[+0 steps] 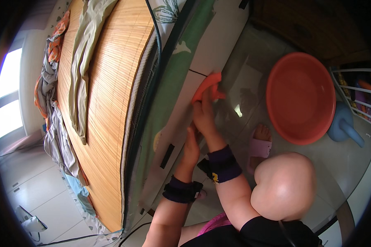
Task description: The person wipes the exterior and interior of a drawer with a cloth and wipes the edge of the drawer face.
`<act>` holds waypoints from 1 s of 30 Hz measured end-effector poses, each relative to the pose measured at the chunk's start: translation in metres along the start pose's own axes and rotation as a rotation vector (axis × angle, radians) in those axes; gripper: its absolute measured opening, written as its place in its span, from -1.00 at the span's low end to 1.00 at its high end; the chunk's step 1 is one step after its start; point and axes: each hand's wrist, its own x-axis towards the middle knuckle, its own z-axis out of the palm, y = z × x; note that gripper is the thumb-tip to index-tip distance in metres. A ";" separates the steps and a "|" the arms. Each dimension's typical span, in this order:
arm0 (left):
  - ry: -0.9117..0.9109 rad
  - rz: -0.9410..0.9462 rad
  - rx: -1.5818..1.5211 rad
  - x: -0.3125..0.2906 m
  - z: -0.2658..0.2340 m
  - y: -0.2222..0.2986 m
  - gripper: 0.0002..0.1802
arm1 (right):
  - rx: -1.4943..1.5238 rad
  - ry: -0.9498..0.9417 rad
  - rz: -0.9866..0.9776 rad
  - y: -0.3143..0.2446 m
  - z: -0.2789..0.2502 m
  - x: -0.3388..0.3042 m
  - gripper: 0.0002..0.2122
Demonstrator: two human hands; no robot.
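Orange cloth [206,87] is held by the right hand [205,115], with the fingers laid along it, and it is placed against the white panel [216,49] low on the side of the bed [195,33]. The left hand [191,146] is kept near the same panel, just beside the right one; nothing is seen in it, and how wide its fingers are opened cannot be told. The cloth could be caught at the dark seam [197,73] of the panel, because it is bunched and its loose end is left hanging. If water is carried in it, which cannot be told, the shiny tiled floor [235,133] could be made slippery. The basin [279,82] could be pushed, since the foot in the pink slipper [258,148] is set near it.

On the bed, a bamboo mat [107,82] is spread, with light trousers [79,86] laid across it and clothes [49,74] heaped along the far edge. Beside the basin, a blue plastic vessel [341,121] is placed, near a white rack [354,87]. The room is lit by a window [8,94].
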 end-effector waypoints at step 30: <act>0.622 -0.098 -0.468 -0.119 -0.072 -0.034 -0.54 | -0.008 -1.035 0.624 -0.043 0.004 -0.105 -0.71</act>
